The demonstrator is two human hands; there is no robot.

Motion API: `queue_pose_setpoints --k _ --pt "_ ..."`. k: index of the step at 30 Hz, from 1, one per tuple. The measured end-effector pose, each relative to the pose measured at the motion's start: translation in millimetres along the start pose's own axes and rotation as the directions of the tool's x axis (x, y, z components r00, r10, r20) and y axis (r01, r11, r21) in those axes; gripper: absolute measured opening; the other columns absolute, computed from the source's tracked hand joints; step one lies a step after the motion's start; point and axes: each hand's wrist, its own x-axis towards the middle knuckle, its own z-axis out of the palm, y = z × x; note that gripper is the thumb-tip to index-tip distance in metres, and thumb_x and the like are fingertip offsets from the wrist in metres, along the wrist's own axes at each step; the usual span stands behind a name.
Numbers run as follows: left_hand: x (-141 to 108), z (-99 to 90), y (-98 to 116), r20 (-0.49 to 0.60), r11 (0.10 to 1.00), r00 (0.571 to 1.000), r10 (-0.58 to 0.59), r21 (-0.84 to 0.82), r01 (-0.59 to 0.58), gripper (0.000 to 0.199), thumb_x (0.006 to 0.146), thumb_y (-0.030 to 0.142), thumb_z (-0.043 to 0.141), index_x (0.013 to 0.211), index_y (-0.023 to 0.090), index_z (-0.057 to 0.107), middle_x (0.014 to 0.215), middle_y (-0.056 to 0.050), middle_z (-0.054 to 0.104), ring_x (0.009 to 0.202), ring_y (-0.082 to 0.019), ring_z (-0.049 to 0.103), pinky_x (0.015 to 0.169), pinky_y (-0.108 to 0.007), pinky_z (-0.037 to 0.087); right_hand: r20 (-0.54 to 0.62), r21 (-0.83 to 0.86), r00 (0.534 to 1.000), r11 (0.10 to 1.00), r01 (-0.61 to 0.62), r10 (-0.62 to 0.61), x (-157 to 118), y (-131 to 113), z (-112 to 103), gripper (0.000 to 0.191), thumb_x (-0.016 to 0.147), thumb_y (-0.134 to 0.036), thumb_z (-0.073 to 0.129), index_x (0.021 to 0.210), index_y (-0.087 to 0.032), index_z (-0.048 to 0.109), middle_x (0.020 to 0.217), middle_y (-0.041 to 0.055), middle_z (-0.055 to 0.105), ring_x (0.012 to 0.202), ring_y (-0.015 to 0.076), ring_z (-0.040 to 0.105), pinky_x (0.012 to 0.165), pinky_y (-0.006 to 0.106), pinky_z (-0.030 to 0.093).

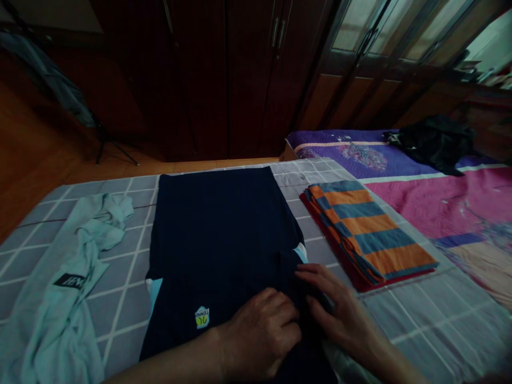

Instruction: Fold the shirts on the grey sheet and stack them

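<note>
Watching on my remote screen, I see left hand [260, 333] curled and pressing on navy garment [216, 229], can't tell if pinching; right hand [340, 304] spread flat at its near-right edge. Garment lies on grey checked bedsheet [432, 304], w/ folded orange-blue striped cloth [368, 229] right, pale blue shirt [60, 298] left.

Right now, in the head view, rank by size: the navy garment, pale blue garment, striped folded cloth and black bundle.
Largest: navy garment.
Next: pale blue garment and striped folded cloth, too alike to rank.
Smallest: black bundle, though farthest from the camera, so unsure.
</note>
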Motion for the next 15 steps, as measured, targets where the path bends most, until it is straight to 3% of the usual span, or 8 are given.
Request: queue_pose_setpoints --k 4,7,12,15 --pt "-2 -10.9 1 -0.113 0.998 0.993 -0.037 -0.047 0.032 0.016 0.08 0.013 0.052 0.095 0.014 0.058 0.102 -0.007 0.061 0.099 -0.018 0.053 0.09 -0.031 0.042 0.057 -0.159 0.979 0.966 0.204 -0.198 -34 -11 -2 0.043 0.078 -0.013 0.052 0.12 -0.022 0.058 0.12 0.0111 0.062 0.108 0.0214 0.061 0.085 0.032 0.055" --pt "-8 -39.4 4 -0.198 0.993 0.973 -0.115 -0.059 0.106 0.02 0.082 0.009 0.049 0.099 0.014 0.059 0.105 -0.006 0.062 0.101 -0.017 0.054 0.094 -0.031 0.04 0.139 -0.239 0.944 0.914 0.327 -0.301 -51 -9 -9 0.051 0.077 -0.014 0.055 0.127 -0.023 0.055 0.128 0.011 0.058 0.115 0.0257 0.057 0.089 0.036 0.054" --pt "-39 -94.9 19 -0.152 0.968 0.956 -0.25 0.001 0.253 0.02 0.088 0.008 0.044 0.096 0.016 0.06 0.091 -0.004 0.065 0.086 -0.015 0.058 0.085 -0.031 0.045 0.269 -0.216 0.85 0.831 0.512 -0.454 -56 7 -24 0.054 0.081 -0.011 0.053 0.132 -0.027 0.051 0.128 0.0049 0.06 0.113 0.0237 0.059 0.087 0.032 0.055" --pt "-78 -94.3 38 -0.093 0.93 0.929 -0.359 0.055 0.364 0.02 0.087 0.01 0.045 0.094 0.02 0.061 0.088 -0.002 0.066 0.08 -0.015 0.06 0.078 -0.028 0.048 0.332 -0.255 0.782 0.748 0.612 -0.527 -54 17 -25 0.054 0.082 -0.01 0.05 0.134 -0.023 0.05 0.125 0.0059 0.062 0.109 0.0227 0.061 0.082 0.03 0.056"
